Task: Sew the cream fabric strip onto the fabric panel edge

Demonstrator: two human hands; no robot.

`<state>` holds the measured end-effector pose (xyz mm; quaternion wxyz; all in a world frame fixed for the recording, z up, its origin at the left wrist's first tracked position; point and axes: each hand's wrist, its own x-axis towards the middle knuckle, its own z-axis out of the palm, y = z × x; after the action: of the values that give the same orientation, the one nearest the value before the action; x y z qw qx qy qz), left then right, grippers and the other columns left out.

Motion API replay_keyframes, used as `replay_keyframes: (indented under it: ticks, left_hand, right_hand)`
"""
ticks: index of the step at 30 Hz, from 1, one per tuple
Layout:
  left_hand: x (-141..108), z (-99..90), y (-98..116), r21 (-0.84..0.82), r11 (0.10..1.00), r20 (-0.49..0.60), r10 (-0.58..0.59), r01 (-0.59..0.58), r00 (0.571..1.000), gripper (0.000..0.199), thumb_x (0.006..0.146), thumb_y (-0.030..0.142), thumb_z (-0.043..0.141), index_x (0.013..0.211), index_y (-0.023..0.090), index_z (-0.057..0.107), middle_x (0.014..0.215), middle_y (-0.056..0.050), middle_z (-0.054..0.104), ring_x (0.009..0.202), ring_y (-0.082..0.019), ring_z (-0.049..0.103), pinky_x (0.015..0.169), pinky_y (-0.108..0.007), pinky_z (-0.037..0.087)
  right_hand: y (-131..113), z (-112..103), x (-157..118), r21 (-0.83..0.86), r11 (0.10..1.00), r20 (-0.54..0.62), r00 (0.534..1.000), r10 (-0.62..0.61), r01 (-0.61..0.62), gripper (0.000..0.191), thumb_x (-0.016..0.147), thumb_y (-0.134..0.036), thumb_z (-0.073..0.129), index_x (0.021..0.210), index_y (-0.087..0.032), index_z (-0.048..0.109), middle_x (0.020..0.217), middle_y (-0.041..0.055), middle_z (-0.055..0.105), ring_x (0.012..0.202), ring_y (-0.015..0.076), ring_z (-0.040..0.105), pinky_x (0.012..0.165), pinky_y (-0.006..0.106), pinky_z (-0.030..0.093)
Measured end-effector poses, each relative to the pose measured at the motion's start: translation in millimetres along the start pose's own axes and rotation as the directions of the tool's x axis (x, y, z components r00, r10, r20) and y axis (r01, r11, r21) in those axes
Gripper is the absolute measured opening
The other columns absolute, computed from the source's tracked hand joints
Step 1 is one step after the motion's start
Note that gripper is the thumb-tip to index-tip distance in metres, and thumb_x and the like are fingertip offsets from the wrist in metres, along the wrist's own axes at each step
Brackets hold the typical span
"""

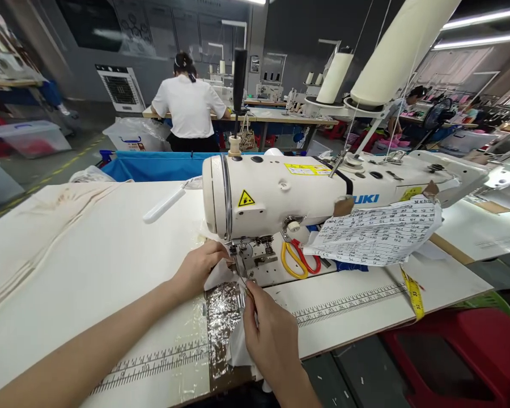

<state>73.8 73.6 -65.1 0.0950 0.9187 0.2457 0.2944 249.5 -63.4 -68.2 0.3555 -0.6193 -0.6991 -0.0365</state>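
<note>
A white sewing machine (276,192) stands in front of me, its needle and presser foot area just beyond my hands. My left hand (202,266) is closed, fingers pinching a piece of white fabric (219,275) beside the presser foot. Nearer to me, my right hand (272,326) is closed in a pinch on the same pale fabric, part of which hangs below its fingers. A thin dark edge runs between the fingertips and the needle; I cannot tell what it is. Scissors (295,258) with yellow and red handles lie on the machine bed, right of the needle.
A handwritten paper (374,232) is taped to the machine. A yellow tape measure (414,294) hangs over the table's right edge. Pale fabric (51,232) lies at left, near a white stick-like object (165,205). A co-worker (189,105) sits ahead, beyond a blue bin (153,166).
</note>
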Motion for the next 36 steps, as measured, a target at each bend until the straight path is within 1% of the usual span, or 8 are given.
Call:
replay_keyframes:
  ticks: [7, 11, 15, 18, 21, 29, 32, 36]
  left_hand:
    - [0.0, 6.3, -2.5, 0.052, 0.999, -0.071, -0.008, 0.012, 0.997, 0.016, 0.098, 0.022, 0.050, 0.092, 0.017, 0.064, 0.093, -0.005, 0.067, 0.084, -0.017, 0.065, 0.065, -0.026, 0.052]
    - [1.6, 6.4, 0.1, 0.076, 0.997, -0.067, -0.015, 0.020, 0.998, 0.022, 0.100, 0.025, 0.045, 0.088, 0.017, 0.062, 0.090, -0.005, 0.067, 0.081, -0.017, 0.063, 0.063, -0.026, 0.051]
    - [3.2, 5.3, 1.7, 0.073, 0.997, -0.059, -0.024, 0.028, 0.998, 0.018, 0.099, 0.026, 0.046, 0.092, 0.017, 0.060, 0.090, -0.006, 0.066, 0.079, -0.017, 0.061, 0.062, -0.026, 0.050]
    - [4.2, 4.9, 1.7, 0.062, 0.997, -0.030, -0.050, 0.052, 0.998, 0.016, 0.098, 0.027, 0.048, 0.094, 0.017, 0.060, 0.089, -0.006, 0.064, 0.079, -0.018, 0.061, 0.061, -0.026, 0.049]
    - [4.9, 4.8, 0.9, 0.036, 0.994, -0.006, -0.104, 0.105, 0.995, 0.017, 0.098, 0.028, 0.046, 0.093, 0.018, 0.059, 0.088, -0.006, 0.063, 0.080, -0.018, 0.061, 0.063, -0.027, 0.049]
    - [6.9, 0.6, 0.3, -0.110, 0.984, -0.019, -0.142, 0.139, 0.990, 0.022, 0.099, 0.030, 0.047, 0.082, 0.019, 0.056, 0.080, -0.002, 0.063, 0.072, -0.013, 0.059, 0.061, -0.023, 0.048]
    - [6.3, 1.9, 0.2, -0.087, 0.991, -0.051, -0.108, 0.103, 0.993, 0.020, 0.098, 0.028, 0.049, 0.082, 0.019, 0.056, 0.081, -0.002, 0.063, 0.072, -0.013, 0.059, 0.061, -0.023, 0.048]
    - [5.1, 2.9, -0.2, -0.003, 1.000, -0.065, 0.015, -0.015, 0.998, 0.018, 0.100, 0.023, 0.046, 0.088, 0.018, 0.059, 0.089, -0.005, 0.065, 0.081, -0.016, 0.062, 0.067, -0.026, 0.052]
  right_hand:
    - [0.5, 8.9, -2.7, 0.027, 0.999, 0.014, 0.999, 0.040, -0.040, 0.036, 0.100, -0.018, 0.036, 0.118, -0.014, 0.067, 0.093, 0.0066, 0.078, 0.065, 0.0178, 0.072, 0.053, 0.025, 0.047]
    - [-0.4, 13.7, -2.0, 0.004, 0.999, 0.010, 0.999, 0.050, -0.050, 0.035, 0.100, -0.019, 0.035, 0.118, -0.016, 0.066, 0.093, 0.0060, 0.078, 0.064, 0.0179, 0.072, 0.051, 0.026, 0.044]
    - [-1.4, 12.0, 0.6, -0.031, 0.999, 0.007, 1.000, 0.019, -0.019, 0.035, 0.100, -0.017, 0.035, 0.116, -0.014, 0.066, 0.094, 0.0069, 0.078, 0.065, 0.0179, 0.073, 0.050, 0.026, 0.046]
    - [-1.5, 11.4, 1.0, -0.062, 0.998, 0.025, 1.000, -0.018, 0.020, 0.035, 0.100, -0.015, 0.036, 0.118, -0.012, 0.065, 0.095, 0.0085, 0.078, 0.066, 0.0181, 0.073, 0.051, 0.026, 0.050]
    - [-2.4, 12.9, -0.3, -0.076, 0.997, 0.019, 1.000, 0.001, 0.001, 0.035, 0.099, -0.015, 0.036, 0.119, -0.013, 0.064, 0.096, 0.0096, 0.077, 0.066, 0.0189, 0.073, 0.052, 0.026, 0.051]
    - [-4.1, 6.6, 2.7, -0.054, 0.998, 0.046, 0.999, -0.013, 0.015, 0.034, 0.096, -0.010, 0.039, 0.118, -0.008, 0.065, 0.092, 0.0103, 0.077, 0.068, 0.0195, 0.074, 0.052, 0.027, 0.053]
    - [-4.4, 6.9, 3.6, -0.070, 0.998, 0.057, 0.998, 0.000, 0.004, 0.035, 0.096, -0.011, 0.038, 0.118, -0.009, 0.065, 0.091, 0.0103, 0.078, 0.066, 0.0183, 0.074, 0.050, 0.025, 0.052]
    - [-5.9, 12.0, 4.2, -0.078, 0.997, 0.072, 0.997, 0.027, -0.021, 0.034, 0.097, -0.012, 0.039, 0.119, -0.008, 0.065, 0.090, 0.0105, 0.078, 0.066, 0.0193, 0.075, 0.048, 0.026, 0.052]
